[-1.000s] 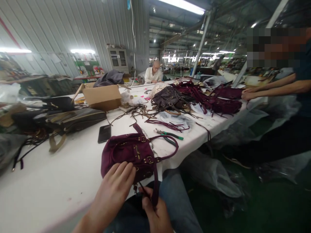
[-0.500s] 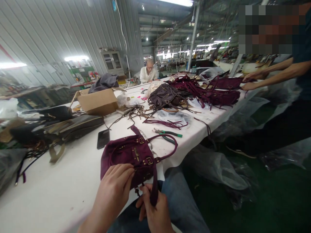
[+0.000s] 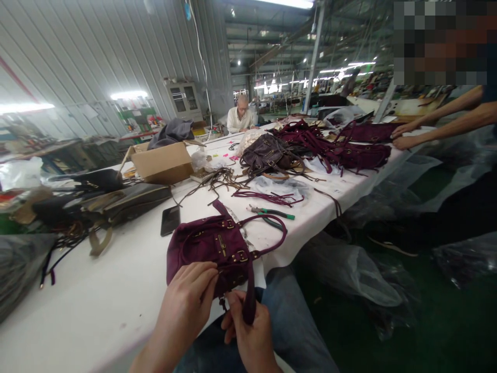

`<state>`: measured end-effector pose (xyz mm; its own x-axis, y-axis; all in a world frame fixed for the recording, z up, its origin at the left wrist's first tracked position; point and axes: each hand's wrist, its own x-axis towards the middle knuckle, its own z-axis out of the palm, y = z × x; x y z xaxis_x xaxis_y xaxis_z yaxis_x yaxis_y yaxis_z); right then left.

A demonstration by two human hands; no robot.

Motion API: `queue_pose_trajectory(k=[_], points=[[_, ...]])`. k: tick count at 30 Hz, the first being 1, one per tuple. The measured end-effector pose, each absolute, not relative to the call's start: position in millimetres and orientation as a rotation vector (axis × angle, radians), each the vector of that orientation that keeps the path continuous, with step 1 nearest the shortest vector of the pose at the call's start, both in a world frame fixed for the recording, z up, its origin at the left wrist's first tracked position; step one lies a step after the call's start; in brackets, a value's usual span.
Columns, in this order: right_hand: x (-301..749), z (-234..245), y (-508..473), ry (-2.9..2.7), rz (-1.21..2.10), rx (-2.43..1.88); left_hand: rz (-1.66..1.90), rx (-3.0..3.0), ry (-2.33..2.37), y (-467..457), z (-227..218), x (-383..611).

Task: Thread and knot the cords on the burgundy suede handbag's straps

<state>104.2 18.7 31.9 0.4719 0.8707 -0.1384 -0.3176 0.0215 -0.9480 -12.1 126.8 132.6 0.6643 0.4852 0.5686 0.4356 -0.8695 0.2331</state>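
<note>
A dark burgundy handbag [image 3: 207,241] with brass buckles lies at the table's near edge. One looped handle stretches to the right; a strap hangs down beside my right hand. My left hand [image 3: 190,295] grips the near side of the bag, its fingers bent over the fabric. Below the bag's lower edge, my right hand [image 3: 248,321] is closed with thumb and fingers pinched beside a small dark dangling piece [image 3: 222,303]. What exactly the right fingertips hold is hidden. Green-handled pliers [image 3: 272,213] rest beyond the bag's handle.
A phone [image 3: 170,221] lies left of the bag. Burgundy cords [image 3: 267,197], a cardboard box [image 3: 163,163] and a pile of bags [image 3: 303,147] occupy the white table [image 3: 97,311]. At right, a co-worker's hands [image 3: 406,135] hold a burgundy bag. Plastic sheeting [image 3: 353,274] covers part of the floor.
The whole view has shifted slightly, so things appear a little farther right. Both my hands stay at the bag in nearly the same pose.
</note>
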Motion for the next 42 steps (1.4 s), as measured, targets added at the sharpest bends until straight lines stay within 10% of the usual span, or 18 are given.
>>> queue_pose_trajectory(k=[42], points=[[99,41,30,-0.607,0.937,-1.271,1.081,2.685,0.771,124,117,-14]])
